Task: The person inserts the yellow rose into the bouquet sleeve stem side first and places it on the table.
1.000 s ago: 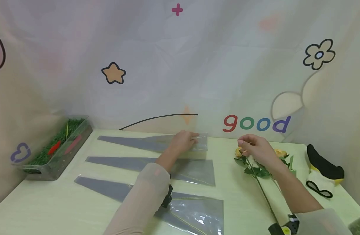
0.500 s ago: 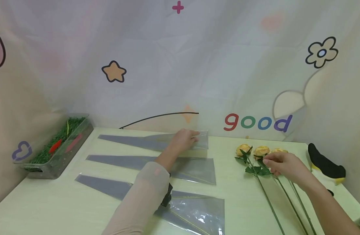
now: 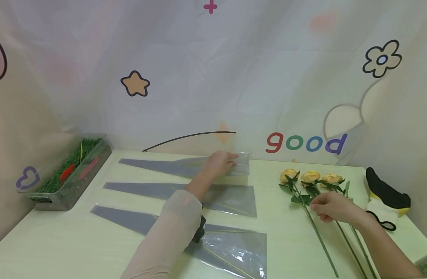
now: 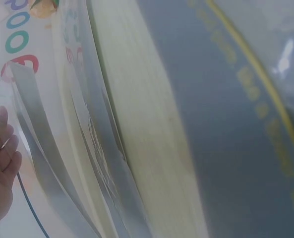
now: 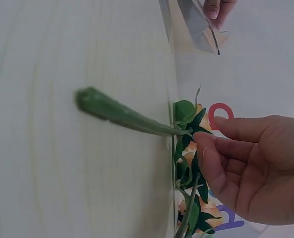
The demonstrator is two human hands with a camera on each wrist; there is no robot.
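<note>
Three long grey-and-clear plastic sleeves lie on the table: a far (image 3: 154,164), a middle (image 3: 140,189) and a near sleeve (image 3: 234,248). My left hand (image 3: 218,164) pinches the clear right end of the far sleeve; the left wrist view shows it at the left edge. Three yellow roses, the left (image 3: 289,175), middle (image 3: 310,177) and right rose (image 3: 332,178), lie side by side with stems toward me. My right hand (image 3: 333,207) is over the stems just below the blooms, fingers loosely curled. No stem shows between its fingers.
A clear bin (image 3: 68,197) with green artificial grass and a red piece stands at the back left. A black, white and yellow object (image 3: 388,201) with a black loop lies at the right edge. A printed cloth (image 3: 199,77) hangs behind the table.
My right hand has moved right from the left rose's bloom to the middle stem, then slightly down, uncovering the left and middle blooms. My left hand stays at the far sleeve.
</note>
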